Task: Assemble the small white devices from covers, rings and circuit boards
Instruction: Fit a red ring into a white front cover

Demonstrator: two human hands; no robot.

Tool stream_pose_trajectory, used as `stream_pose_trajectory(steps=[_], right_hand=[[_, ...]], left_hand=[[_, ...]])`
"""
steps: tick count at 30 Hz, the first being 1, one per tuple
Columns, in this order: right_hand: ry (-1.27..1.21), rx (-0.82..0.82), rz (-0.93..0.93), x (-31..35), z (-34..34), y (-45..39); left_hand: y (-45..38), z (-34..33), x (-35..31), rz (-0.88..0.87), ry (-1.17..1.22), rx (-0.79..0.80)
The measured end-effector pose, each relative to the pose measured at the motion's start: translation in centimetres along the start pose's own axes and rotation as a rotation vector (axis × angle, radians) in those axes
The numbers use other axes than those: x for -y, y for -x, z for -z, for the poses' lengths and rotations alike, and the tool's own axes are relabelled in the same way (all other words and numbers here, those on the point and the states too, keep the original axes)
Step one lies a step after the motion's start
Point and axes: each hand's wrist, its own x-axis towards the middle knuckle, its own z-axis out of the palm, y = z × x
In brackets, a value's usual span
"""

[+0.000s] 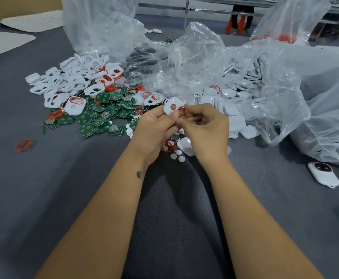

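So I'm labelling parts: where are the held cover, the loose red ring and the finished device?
cover (172,106): head view, white face beside its hole
red ring (23,145): head view, its band
device (323,175): head view, white body

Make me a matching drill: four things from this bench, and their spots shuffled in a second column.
Things:
1. white cover
2. loose red ring
3. green circuit boards
4. assembled device

Places:
A. alone, far left on the grey mat
B. alone, far right on the mat
C. piled left of the hands
D. held in the left hand

Pairs: 1-D, 2-A, 3-C, 4-B
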Motion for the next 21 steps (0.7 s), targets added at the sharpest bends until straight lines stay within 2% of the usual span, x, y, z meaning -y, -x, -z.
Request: stream_pose_trajectory(steps=[14, 21], right_hand=[[0.020, 0.125, -0.009, 0.59, 0.34, -0.01], [0.190, 0.106, 0.072, -0.04, 0.05, 0.27]], left_hand=[[0.09, 0.67, -0.80, 0.100, -0.005, 0.094], [0.06, 0.78, -0.77, 0.082, -0.096, 0.127]])
